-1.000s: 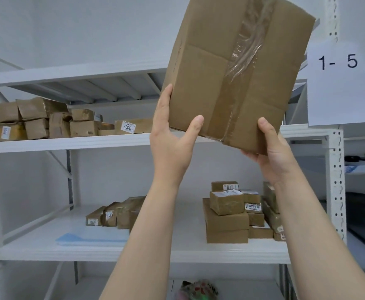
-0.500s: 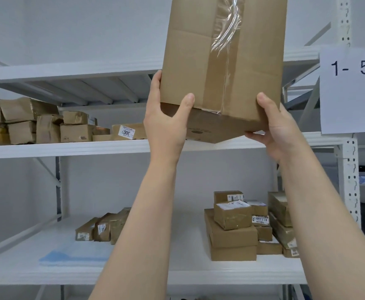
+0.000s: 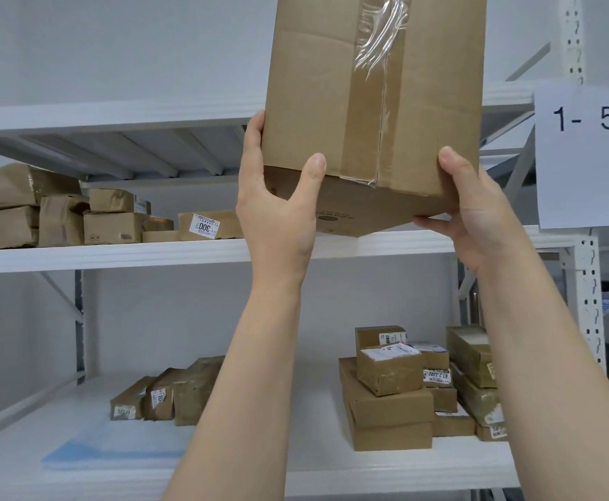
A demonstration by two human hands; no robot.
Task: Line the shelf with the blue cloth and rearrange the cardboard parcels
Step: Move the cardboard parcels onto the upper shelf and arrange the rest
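1. White metal shelving unit, several tiers. The lower tier shows bare white board, so the lining step looks not yet done.

2. Large brown cardboard box, clear tape down its seam. It is held up in front of the upper tiers and rests on no shelf. Judged: in transit, destination unclear.

3. White paper sign marked "1- 5", fixed to the right upright.

4. Stack of brown cardboard parcels, lower tier, right, loosely piled. Judged: awaiting sorting.

5. Crumpled brown parcels, middle tier, left, crowded together.

6. Three slim brown parcels, lower tier, left of centre, leaning on one another.

7. Pale blue cloth, folded flat at the lower tier's front left, near the slim parcels. Nothing lies on it.

8. Left hand: thumb pressed on the box's front face, fingers wrapped round its left edge.

9. Right hand: thumb on the front face, fingers curled beneath the bottom corner.

Status, judged: early stage. Clearing, lining and restacking remain.
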